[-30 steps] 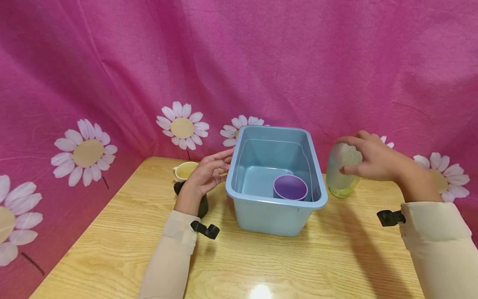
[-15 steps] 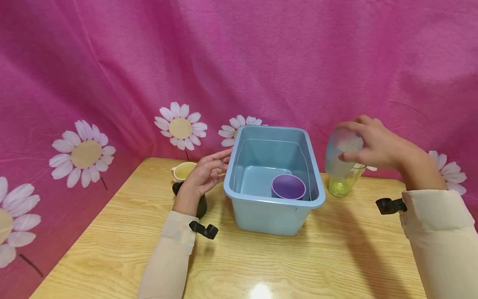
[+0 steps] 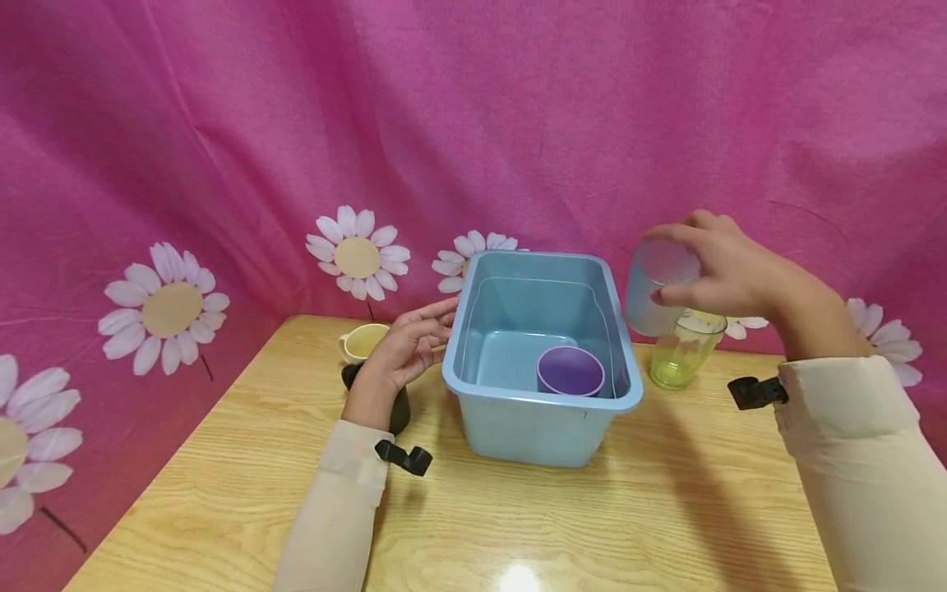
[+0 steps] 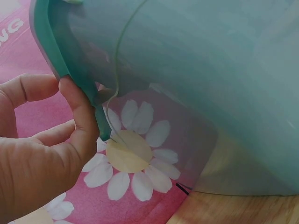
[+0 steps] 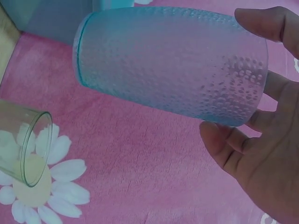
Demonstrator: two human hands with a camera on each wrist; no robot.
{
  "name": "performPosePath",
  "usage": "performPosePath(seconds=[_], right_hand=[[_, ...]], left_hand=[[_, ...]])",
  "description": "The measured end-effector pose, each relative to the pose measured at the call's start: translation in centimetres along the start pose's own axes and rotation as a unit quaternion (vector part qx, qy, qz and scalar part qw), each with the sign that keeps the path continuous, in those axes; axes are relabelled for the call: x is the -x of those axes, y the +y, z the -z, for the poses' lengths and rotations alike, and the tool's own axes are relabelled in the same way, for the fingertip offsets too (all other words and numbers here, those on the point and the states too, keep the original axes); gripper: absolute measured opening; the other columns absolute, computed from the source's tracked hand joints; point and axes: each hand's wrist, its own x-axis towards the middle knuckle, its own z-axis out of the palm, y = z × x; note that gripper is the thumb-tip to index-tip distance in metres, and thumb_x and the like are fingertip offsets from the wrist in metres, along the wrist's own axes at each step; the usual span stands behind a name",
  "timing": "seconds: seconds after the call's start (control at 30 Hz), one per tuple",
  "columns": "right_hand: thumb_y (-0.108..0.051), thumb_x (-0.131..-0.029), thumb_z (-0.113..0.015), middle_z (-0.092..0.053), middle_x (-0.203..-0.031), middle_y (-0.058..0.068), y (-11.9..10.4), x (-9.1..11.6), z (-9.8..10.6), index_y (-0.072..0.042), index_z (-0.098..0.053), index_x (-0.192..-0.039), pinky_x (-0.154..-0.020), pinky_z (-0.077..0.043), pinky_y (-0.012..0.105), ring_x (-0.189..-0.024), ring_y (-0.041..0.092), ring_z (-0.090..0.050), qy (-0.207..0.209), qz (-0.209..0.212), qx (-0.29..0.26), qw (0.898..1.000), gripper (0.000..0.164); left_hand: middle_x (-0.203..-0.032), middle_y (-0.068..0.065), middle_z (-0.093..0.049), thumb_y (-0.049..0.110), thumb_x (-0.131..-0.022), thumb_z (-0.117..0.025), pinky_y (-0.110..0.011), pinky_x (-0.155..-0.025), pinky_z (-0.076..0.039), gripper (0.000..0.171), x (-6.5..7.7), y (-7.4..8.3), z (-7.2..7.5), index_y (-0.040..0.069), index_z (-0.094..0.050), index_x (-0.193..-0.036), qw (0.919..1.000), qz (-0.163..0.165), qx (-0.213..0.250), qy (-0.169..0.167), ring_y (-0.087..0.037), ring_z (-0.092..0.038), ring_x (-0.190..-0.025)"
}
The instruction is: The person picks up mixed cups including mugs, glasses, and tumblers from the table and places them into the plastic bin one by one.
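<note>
In the head view, my right hand point(image 3: 721, 267) grips a frosted pale blue tumbler point(image 3: 651, 300) by its upper end, in the air by the right rim of a blue plastic tub point(image 3: 536, 432). Thumb and fingers hold opposite sides of the tumbler point(image 5: 163, 65) in the right wrist view. Just below it, a clear yellow-green glass point(image 3: 684, 353) stands on the table. My left hand point(image 3: 399, 349) touches the tub's left rim from outside, fingers loosely extended; the left wrist view shows fingertips against that rim point(image 4: 56, 51). A purple cup point(image 3: 570, 372) sits inside the tub at its near right.
A pale yellow cup with a handle point(image 3: 364, 341) stands at the table's back left. Partly hidden behind my left wrist is a black object point(image 3: 400, 409). The wooden table point(image 3: 473, 518) backs onto a pink curtain with daisies point(image 3: 473, 123).
My right hand has lifted the blue tumbler up out of the yellow-green glass and moved it left, closer to the tub. My left hand has stayed at the rim.
</note>
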Motion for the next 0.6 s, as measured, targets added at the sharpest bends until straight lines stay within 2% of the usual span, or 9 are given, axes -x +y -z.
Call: performPosePath(seconds=[0.43, 0.6], right_hand=[[-0.027, -0.081, -0.078, -0.049, -0.132, 0.02, -1.8, -1.1, 0.2, -0.015, -0.056, -0.146, -0.08, -0.045, 0.055, -0.116, 0.039, -0.04, 0.01, 0.015, 0.0, 1.0, 0.07], [-0.027, -0.08, -0.078, -0.05, -0.131, 0.019, -2.4, -1.6, -0.2, -0.016, -0.057, -0.144, -0.078, -0.047, 0.055, -0.113, 0.038, -0.041, 0.017, 0.023, -0.006, 1.0, 0.069]], left_hand=[[-0.151, -0.023, -0.046, -0.009, -0.094, -0.046, -0.03, -0.081, -0.058, 0.062, 0.0, 0.0, -0.1, 0.002, -0.041, -0.155, 1.0, 0.002, -0.001, 0.0, -0.015, -0.067, -0.086], [-0.145, -0.02, -0.051, -0.009, -0.095, -0.046, -0.03, -0.081, -0.059, 0.062, 0.0, -0.1, 0.0, 0.002, -0.041, -0.155, 1.0, 0.001, -0.001, 0.001, -0.015, -0.067, -0.084]])
